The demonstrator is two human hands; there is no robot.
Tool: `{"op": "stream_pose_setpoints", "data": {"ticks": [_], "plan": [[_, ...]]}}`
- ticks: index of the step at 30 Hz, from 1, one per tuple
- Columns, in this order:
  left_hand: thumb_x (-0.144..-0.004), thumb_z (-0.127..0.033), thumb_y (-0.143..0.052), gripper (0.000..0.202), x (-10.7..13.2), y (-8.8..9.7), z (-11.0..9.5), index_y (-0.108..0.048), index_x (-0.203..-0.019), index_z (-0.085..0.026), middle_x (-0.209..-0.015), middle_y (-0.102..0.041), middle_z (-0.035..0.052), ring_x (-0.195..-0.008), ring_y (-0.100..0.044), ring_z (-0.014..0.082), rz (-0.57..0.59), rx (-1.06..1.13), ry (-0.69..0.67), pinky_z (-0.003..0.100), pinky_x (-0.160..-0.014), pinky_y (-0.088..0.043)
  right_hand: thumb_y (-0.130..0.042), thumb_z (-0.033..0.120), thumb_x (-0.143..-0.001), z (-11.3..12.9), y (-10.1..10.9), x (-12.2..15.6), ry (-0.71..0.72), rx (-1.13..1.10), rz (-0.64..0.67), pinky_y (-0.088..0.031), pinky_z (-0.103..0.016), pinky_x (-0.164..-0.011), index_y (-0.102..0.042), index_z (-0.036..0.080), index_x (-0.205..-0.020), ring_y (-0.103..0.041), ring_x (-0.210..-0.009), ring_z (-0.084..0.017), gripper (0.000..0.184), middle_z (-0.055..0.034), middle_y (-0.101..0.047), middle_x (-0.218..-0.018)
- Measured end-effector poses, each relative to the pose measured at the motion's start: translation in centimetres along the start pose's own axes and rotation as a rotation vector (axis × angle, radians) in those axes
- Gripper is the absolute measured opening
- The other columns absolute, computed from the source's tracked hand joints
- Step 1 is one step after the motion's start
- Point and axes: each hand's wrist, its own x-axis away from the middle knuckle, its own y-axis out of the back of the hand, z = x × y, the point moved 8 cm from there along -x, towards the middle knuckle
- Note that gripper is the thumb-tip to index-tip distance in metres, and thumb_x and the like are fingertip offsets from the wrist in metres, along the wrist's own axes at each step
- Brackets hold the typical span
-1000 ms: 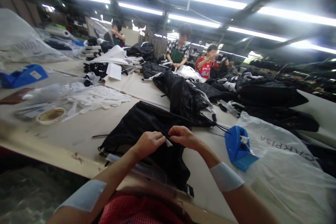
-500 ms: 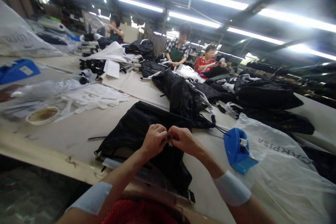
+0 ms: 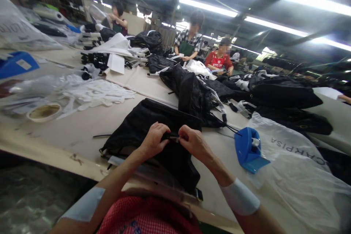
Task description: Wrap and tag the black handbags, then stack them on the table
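Observation:
A black bag (image 3: pixel 137 128) lies flat on the table before me, with a dark cord sticking out at its left. Over its middle, my left hand (image 3: pixel 157 139) pinches one end of a small dark strip (image 3: pixel 172 136). My right hand (image 3: pixel 192 142) has its fingers pressed together at the other end, where a pale bit shows. Whether this strip is part of the bag I cannot make out. Both hands are closed, a short gap apart. Behind the bag, touching it, is another black bag (image 3: pixel 189 93) with a wrapped handle.
A blue tape dispenser (image 3: pixel 248 150) stands right of my hands, beside a white printed plastic bag (image 3: pixel 290 168). To the left are a tape roll (image 3: pixel 44 112), a pile of white strips (image 3: pixel 101 93) and another blue dispenser (image 3: pixel 20 64). Several people work across the table.
My hands have moved apart, and more of the dark strip shows between them. The view has shifted slightly. Across the table, the person in red has lowered their hands.

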Motion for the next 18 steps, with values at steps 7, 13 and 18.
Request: {"op": "stream_pose_setpoints", "data": {"ticks": [7,13,18], "plan": [[-0.076,-0.022,-0.068,0.016,-1.5,-2.0,-1.9,-0.063,-0.091,-0.02,-0.097,-0.067,0.009,-0.102,-0.058,0.0289,-0.109,-0.284,0.142,0.05,-0.108,-0.036,-0.048,0.01,-0.078,1.5,-0.5,0.9,0.124,0.138,-0.058,-0.036,-0.025,-0.064,-0.05,0.021,-0.078,-0.051,-0.065,-0.014,0.012,0.0005,-0.055,-0.073],[-0.078,-0.02,-0.066,0.032,-0.7,-1.6,-1.0,-0.065,-0.11,-0.02,-0.122,-0.066,0.0103,-0.121,-0.056,0.0275,0.155,-0.175,0.025,0.053,-0.118,-0.028,-0.045,0.011,-0.089,0.1,-2.9,2.7,0.149,0.227,0.058,-0.041,-0.026,-0.068,-0.053,0.021,-0.085,-0.058,-0.073,-0.017,0.013,-0.0029,-0.062,-0.081],[-0.089,-0.018,-0.053,0.056,2.9,2.8,4.9,-0.048,-0.144,-0.021,-0.158,-0.041,0.0118,-0.149,-0.03,0.0303,0.228,-0.328,0.14,0.064,-0.12,-0.017,-0.045,0.01,-0.092,-1.1,-5.7,4.3,0.158,0.226,0.308,-0.044,-0.026,-0.068,-0.059,0.02,-0.092,-0.064,-0.076,-0.018,0.017,-0.0029,-0.066,-0.081]]}}
